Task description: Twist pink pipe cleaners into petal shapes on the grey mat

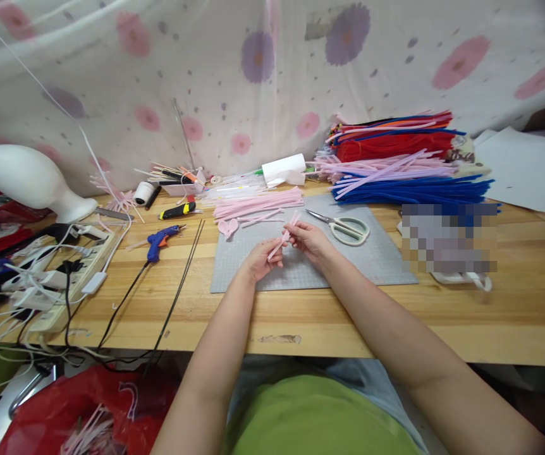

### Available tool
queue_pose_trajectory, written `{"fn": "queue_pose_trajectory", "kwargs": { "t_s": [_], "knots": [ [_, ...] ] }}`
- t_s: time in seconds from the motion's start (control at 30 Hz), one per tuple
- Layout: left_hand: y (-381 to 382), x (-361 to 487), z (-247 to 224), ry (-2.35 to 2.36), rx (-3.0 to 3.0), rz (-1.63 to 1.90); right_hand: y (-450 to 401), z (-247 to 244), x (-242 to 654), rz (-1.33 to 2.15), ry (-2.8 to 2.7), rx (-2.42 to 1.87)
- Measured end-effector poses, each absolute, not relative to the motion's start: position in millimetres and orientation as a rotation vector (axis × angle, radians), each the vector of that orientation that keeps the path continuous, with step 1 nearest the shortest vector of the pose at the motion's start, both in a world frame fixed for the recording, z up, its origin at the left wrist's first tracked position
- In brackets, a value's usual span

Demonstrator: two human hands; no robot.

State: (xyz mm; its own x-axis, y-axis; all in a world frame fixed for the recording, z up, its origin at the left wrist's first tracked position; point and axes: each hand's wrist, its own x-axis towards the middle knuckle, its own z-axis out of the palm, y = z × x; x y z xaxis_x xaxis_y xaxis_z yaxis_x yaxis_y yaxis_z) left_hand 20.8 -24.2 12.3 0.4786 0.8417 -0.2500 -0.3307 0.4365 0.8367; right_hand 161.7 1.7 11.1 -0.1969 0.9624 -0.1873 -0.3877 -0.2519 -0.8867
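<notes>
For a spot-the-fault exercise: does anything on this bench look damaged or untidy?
Yes: the tabletop has a discoloured patch near its front edge, unlike surrounding wood; at left, white cables tangle over the power strip.

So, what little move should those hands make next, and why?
Perhaps bend the pink piece slightly more, with the left hand steadying it and the right hand turning its upper part. Both hands are on it, and a looped pink shape lying nearby suggests such pieces can be bent into curves.
</notes>
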Motion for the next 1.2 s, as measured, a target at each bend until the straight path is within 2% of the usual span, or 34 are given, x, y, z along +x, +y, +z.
{"fn": "queue_pose_trajectory", "kwargs": {
  "t_s": [0.33,0.8,1.2],
  "knots": [
    [-25.8,38.2,17.1,0.959,0.770,0.954,7.4,12.1,166.8,1.429,-0.842,-1.042],
    [-27.0,46.9,20.9,0.853,0.589,0.961,15.9,19.4,168.4,1.404,-0.634,-0.958],
    [-26.9,44.1,11.3,0.733,0.575,0.980,11.3,23.6,166.7,1.463,-0.713,-0.926]
  ]
}}
